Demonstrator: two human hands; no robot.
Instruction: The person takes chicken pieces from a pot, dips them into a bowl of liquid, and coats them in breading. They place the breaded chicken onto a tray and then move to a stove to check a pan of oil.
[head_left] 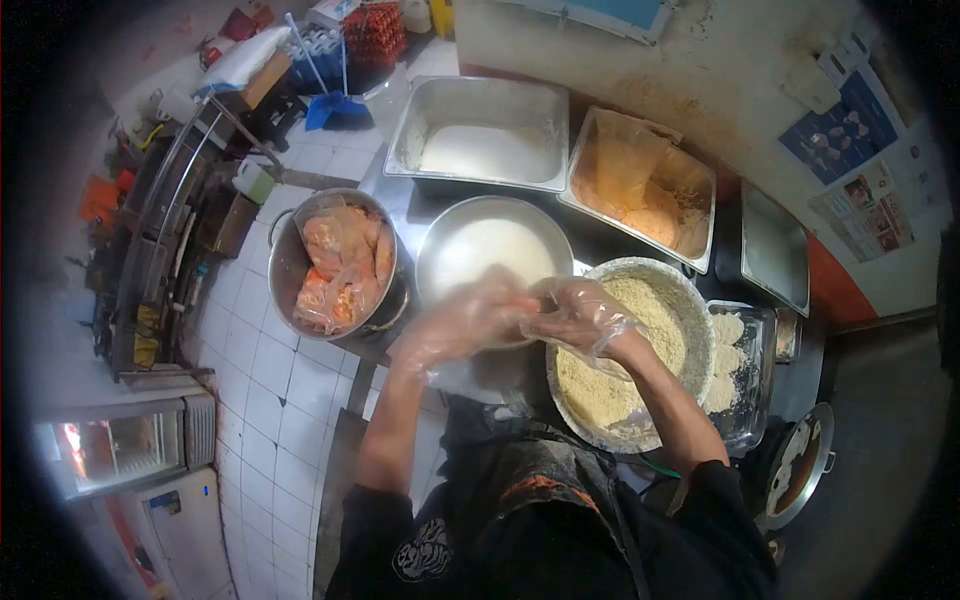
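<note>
My left hand (462, 322), in a clear plastic glove, is smeared by motion over the near edge of a metal bowl of white liquid (492, 240). My right hand (585, 312), gloved the same way, has its fingers curled in close to the left one. It hovers above the left rim of a wide bowl (700, 300) of pale yellow breading flour (600, 390). What, if anything, lies between the fingers is hidden by blur. On the left, a deep pot (280, 255) holds raw, reddish chicken pieces (345, 260) partly covered by clear plastic.
Behind stand a steel pan (480, 180) with white contents and another pan (705, 195) with orange powder and a plastic bag. Flour-coated pieces (725, 345) lie in a tray (745, 435) at right. A round pan (800, 465) sits beyond. White floor tiles (270, 410) show left.
</note>
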